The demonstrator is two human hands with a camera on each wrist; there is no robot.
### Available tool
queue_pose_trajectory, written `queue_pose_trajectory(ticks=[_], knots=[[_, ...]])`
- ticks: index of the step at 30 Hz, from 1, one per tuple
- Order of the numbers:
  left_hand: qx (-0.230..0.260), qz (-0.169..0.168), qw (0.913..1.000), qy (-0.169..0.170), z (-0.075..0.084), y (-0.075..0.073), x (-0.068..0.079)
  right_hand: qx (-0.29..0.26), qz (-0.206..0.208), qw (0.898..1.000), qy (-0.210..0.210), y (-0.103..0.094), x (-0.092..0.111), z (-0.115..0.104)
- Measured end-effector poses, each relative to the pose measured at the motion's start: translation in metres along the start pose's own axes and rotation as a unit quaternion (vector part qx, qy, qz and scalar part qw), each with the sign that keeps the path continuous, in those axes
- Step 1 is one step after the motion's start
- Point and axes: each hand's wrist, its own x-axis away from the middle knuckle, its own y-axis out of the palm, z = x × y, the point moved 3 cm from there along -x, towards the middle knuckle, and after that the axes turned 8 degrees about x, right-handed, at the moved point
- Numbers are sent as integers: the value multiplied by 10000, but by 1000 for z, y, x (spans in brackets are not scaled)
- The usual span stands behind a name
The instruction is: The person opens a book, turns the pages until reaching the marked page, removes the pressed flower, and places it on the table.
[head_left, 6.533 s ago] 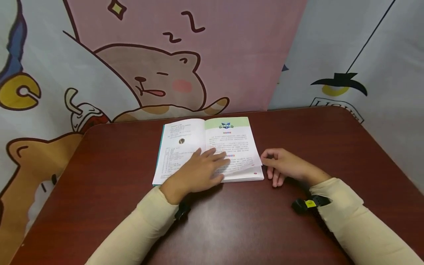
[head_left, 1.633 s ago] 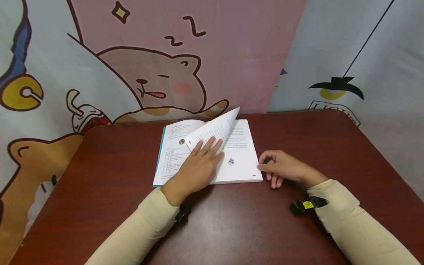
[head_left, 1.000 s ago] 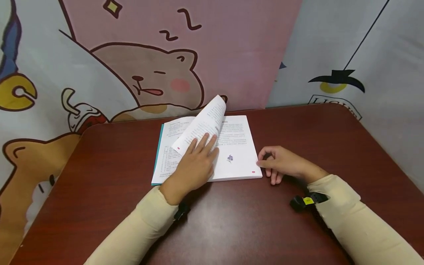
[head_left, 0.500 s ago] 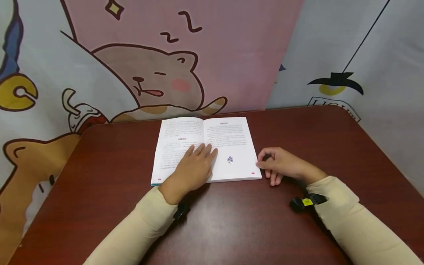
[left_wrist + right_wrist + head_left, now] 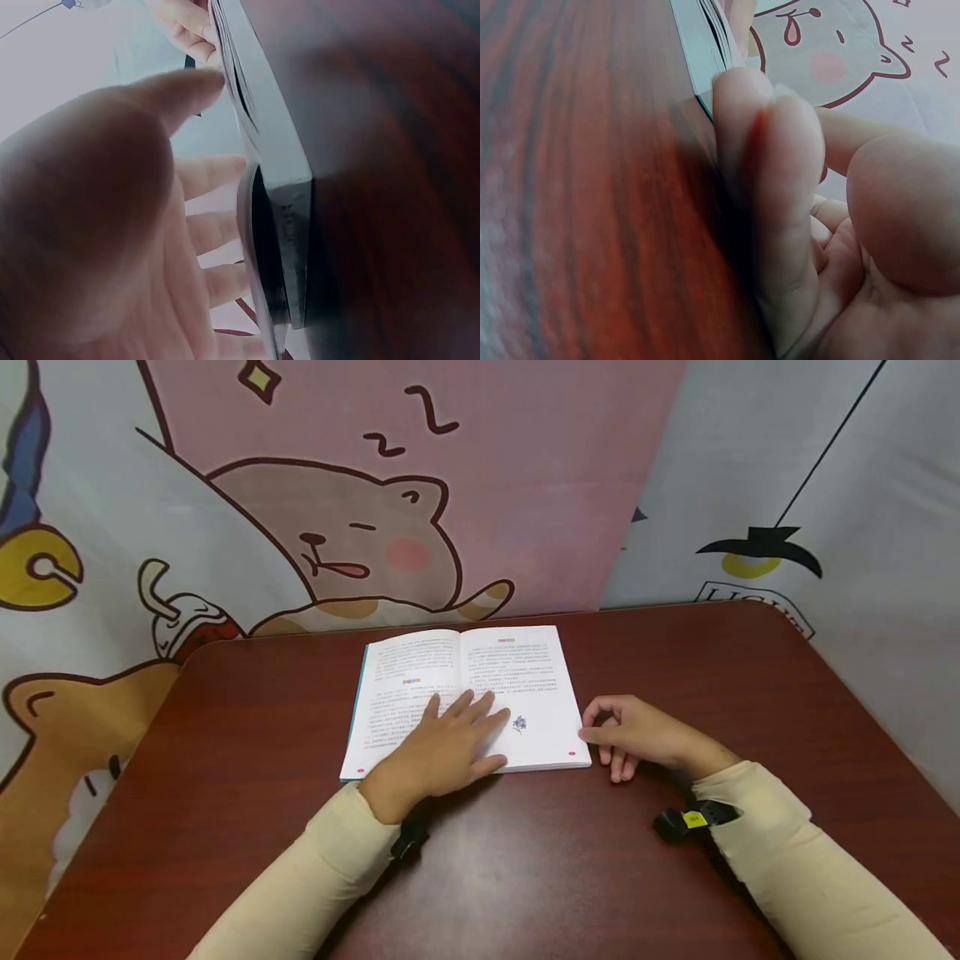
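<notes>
- The open book (image 5: 536,693) lies under the left hand (image 5: 446,747), fingers spread.
- The right hand (image 5: 645,735) curls fingers at its right edge; whether they pinch pages cannot be told.

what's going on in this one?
A person sits with both bare hands at an open book lying on a dark wooden table. The left hand is spread over the lower middle of the pages. The right hand is at the right page's outer edge, fingers bent; whether it pinches any paper isn't clear.
</notes>
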Motion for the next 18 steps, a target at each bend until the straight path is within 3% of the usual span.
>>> queue_pose_trajectory(ticks=[18], knots=[[308, -106, 9992, 250, 0, -2, 2, 37, 7, 10000, 12, 0, 2, -3]])
